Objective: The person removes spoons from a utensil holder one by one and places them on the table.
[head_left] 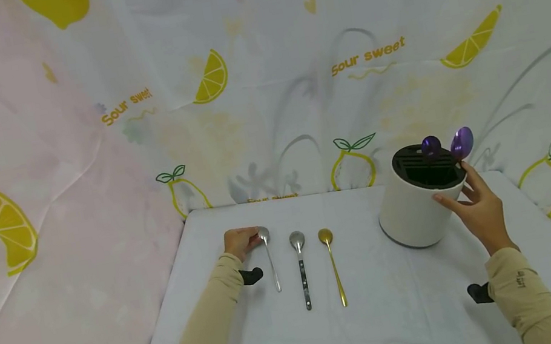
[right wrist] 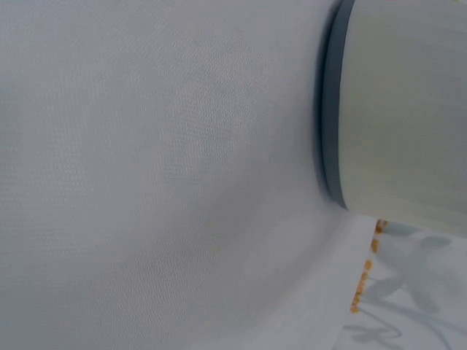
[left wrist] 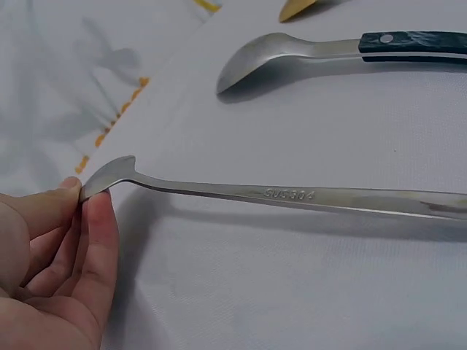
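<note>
A silver spoon (head_left: 272, 265) lies lengthwise at the left, its bowl (left wrist: 109, 175) pinched at the tip between the thumb and fingers of my left hand (left wrist: 66, 270). Its shadow falls on the cloth beneath the handle. My right hand (head_left: 478, 210) holds the white utensil holder (head_left: 413, 215) at its right side, thumb on the front near the rim and fingers at the right edge. Two purple spoons stand in the black slotted top (head_left: 412, 163): one purple spoon (head_left: 462, 143) just above my fingertips, another purple spoon (head_left: 431, 146) farther back. The right wrist view leaves my hand out.
Right of the silver spoon lie a spoon with a dark riveted handle (head_left: 302, 272) and a gold spoon (head_left: 333, 266), bowls toward the back. White cloth covers the table (head_left: 378, 314). A lemon-print curtain (head_left: 264, 106) hangs behind and along the sides.
</note>
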`<action>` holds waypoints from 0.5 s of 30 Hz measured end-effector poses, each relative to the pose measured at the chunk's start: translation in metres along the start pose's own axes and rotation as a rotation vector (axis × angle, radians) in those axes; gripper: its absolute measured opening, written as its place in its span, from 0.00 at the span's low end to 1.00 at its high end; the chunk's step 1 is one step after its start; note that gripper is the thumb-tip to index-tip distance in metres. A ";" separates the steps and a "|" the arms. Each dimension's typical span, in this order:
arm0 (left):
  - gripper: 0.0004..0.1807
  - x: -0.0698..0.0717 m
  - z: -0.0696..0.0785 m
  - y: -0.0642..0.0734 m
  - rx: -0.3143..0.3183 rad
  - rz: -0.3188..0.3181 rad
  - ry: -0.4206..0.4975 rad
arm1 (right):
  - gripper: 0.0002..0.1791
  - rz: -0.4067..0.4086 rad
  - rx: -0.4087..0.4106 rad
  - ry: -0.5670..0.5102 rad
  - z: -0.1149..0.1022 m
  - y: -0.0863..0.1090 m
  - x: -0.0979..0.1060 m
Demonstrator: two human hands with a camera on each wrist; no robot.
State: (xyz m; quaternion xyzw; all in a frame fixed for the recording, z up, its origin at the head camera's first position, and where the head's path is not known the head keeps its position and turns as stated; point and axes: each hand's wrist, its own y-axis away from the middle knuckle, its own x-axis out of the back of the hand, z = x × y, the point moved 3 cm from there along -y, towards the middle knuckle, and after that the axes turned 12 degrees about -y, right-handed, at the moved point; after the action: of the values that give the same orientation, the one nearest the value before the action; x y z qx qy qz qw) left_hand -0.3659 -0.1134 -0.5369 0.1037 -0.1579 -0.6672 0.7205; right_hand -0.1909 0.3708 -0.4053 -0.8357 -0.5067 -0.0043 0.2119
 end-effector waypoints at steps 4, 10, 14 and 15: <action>0.14 -0.003 -0.002 0.002 -0.027 0.016 -0.022 | 0.45 0.006 0.002 0.012 0.012 -0.006 0.002; 0.11 -0.004 0.002 0.002 -0.076 0.066 -0.193 | 0.46 0.015 0.006 0.025 0.026 -0.011 0.005; 0.09 -0.004 0.002 0.001 -0.056 0.115 -0.324 | 0.46 0.008 -0.013 0.028 0.027 -0.010 0.005; 0.08 -0.004 0.002 0.001 -0.062 0.119 -0.351 | 0.46 0.006 -0.019 0.028 0.027 -0.010 0.005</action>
State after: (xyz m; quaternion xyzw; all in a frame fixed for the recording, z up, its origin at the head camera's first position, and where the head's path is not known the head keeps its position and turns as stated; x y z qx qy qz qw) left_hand -0.3663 -0.1096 -0.5347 -0.0460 -0.2663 -0.6358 0.7230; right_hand -0.2026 0.3883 -0.4250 -0.8389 -0.5012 -0.0203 0.2112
